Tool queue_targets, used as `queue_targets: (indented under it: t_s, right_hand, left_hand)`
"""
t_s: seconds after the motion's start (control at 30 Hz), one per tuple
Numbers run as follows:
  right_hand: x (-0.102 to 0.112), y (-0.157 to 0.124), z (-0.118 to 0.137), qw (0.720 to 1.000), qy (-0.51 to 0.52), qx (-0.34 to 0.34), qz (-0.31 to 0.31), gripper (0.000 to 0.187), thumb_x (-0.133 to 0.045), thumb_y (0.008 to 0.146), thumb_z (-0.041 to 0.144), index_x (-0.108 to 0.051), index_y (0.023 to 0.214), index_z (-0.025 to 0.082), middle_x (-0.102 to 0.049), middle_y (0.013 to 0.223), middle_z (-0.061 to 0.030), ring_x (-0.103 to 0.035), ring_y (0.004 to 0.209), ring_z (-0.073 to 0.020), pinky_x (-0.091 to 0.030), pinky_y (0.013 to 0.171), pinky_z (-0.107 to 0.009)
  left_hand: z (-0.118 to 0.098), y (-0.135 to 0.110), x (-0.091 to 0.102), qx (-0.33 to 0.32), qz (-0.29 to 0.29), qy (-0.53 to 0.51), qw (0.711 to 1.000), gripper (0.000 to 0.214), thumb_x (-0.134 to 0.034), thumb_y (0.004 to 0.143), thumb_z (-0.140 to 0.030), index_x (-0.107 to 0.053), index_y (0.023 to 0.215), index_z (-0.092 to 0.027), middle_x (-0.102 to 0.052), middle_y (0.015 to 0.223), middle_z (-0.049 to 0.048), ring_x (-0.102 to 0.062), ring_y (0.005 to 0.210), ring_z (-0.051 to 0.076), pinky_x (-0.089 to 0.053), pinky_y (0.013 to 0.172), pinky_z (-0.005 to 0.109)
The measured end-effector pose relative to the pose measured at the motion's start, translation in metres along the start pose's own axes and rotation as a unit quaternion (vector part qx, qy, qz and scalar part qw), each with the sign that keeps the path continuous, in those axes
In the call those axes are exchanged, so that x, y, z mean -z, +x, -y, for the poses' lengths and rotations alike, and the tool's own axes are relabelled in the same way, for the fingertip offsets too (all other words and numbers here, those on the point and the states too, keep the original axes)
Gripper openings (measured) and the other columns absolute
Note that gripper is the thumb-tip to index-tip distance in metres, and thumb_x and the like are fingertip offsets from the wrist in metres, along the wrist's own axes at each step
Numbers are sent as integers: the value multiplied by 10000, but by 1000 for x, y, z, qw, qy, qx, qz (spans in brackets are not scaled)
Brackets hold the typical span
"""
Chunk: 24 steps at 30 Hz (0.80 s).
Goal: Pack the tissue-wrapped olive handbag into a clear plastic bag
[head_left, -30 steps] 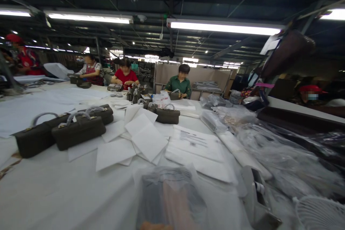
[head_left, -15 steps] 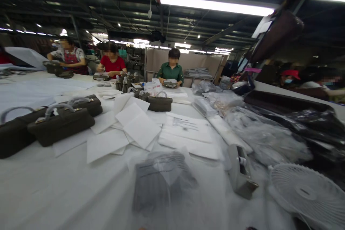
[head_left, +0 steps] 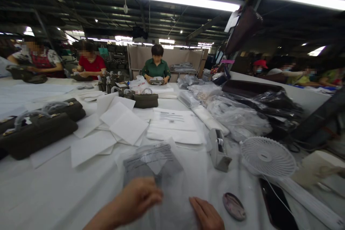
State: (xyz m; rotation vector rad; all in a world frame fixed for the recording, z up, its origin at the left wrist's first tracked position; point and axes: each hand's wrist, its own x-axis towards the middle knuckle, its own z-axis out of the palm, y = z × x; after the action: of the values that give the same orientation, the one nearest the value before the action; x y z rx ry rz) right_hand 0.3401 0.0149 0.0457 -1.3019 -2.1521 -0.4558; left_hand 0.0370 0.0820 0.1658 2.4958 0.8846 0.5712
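A clear plastic bag (head_left: 157,172) with a dark grey item inside lies on the white table (head_left: 54,194) right in front of me. My left hand (head_left: 136,199) rests on the bag's near left part with fingers curled, pinching the plastic. My right hand (head_left: 206,215) lies flat on the bag's near right edge, fingers stretched out. A grey tape dispenser (head_left: 219,149) stands just right of the bag.
Dark handbags (head_left: 37,133) sit at the left, white sheets (head_left: 124,125) and printed bags (head_left: 174,124) in the middle. A white fan (head_left: 266,156), a small round dish (head_left: 234,206) and a phone (head_left: 275,206) lie at the right. Several people work at the far side.
The view has swung right and down. Both my hands have come into view on the plastic bag; the fan, dish and phone now show at the right.
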Motion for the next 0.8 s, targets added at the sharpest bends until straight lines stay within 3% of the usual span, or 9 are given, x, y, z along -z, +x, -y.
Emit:
queue_targets:
  t_s: [0.07, 0.1, 0.17, 0.3, 0.4, 0.5, 0.57, 0.7, 0.8]
  right_hand:
    - [3, -1, -5, 1000, 8, 2, -11, 611, -284, 752, -71, -609, 1197, 193, -704, 1020, -72, -660, 938, -166, -552, 811, -290]
    - [5, -1, -8, 1000, 6, 10, -24, 624, -285, 733, -79, -616, 1188, 192, -702, 1014, -71, -656, 934, -167, -551, 808, -296]
    - [10, 3, -12, 998, -8, 29, -50, 606, -297, 723, -80, -632, 1159, 176, -689, 1031, -84, -645, 952, -184, -544, 808, -317]
    - [18, 18, -1, 997, -21, 46, -59, 559, -329, 784, -72, -616, 1200, 165, -624, 1139, -135, -584, 1081, -234, -500, 884, -379]
    - [21, 26, 20, 994, 42, 89, -52, 450, -379, 855, -46, -638, 1146, 179, -628, 1004, -110, -603, 950, -198, -496, 838, -351]
    - [20, 23, 31, 984, 106, 142, -17, 290, -429, 906, 23, -646, 1056, 143, -594, 783, -53, -558, 692, -138, -482, 649, -271]
    - [17, 16, 27, 981, 104, 166, -4, 274, -424, 923, 49, -642, 1060, 145, -582, 754, -40, -550, 668, -134, -482, 640, -277]
    - [12, 4, 6, 998, -24, 57, -35, 290, -412, 945, 106, -621, 1141, 152, -636, 958, -130, -619, 880, -228, -520, 758, -400]
    - [13, -2, -1, 999, -10, 42, -16, 370, -325, 921, 8, -581, 1168, 108, -627, 761, -75, -597, 656, -162, -493, 575, -292]
  left_hand:
    - [18, 30, 27, 62, -75, 40, 994, 451, -261, 993, -455, -549, 1267, -244, -637, 1168, 80, -586, 1075, 181, -465, 939, 316]
    - [29, 43, 31, 66, -58, 72, 994, 507, -222, 993, -460, -436, 1379, -211, -527, 1358, 129, -481, 1251, 226, -396, 1061, 405]
    - [49, 59, 22, 61, -15, 91, 994, 551, -266, 976, -500, -315, 1452, -228, -341, 1524, 139, -304, 1398, 306, -282, 1137, 544]
    - [61, 49, -28, -24, 89, 174, 980, 605, -353, 926, -595, -211, 1466, -362, -278, 1563, 61, -227, 1429, 364, -229, 1111, 670]
    - [52, 25, -50, -100, 81, 258, 958, 674, -364, 906, -623, -118, 1477, -365, -220, 1584, 27, -169, 1449, 333, -141, 1143, 648]
    - [45, 7, -56, -151, 78, 291, 942, 678, -426, 892, -616, -151, 1470, -392, -207, 1590, -12, -160, 1451, 313, -65, 1160, 617]
    - [44, 1, -59, -161, 84, 308, 934, 699, -532, 854, -600, -227, 1452, -406, -222, 1586, -18, -153, 1448, 333, -35, 1151, 641]
    - [47, -1, -65, -165, 85, 332, 925, 778, -675, 758, -591, -322, 1422, -394, -247, 1578, -11, -125, 1443, 385, -74, 1137, 670]
    - [52, -2, -59, -179, 78, 326, 925, 774, -665, 772, -586, -299, 1430, -407, -294, 1559, -18, -159, 1437, 375, -103, 1146, 637]
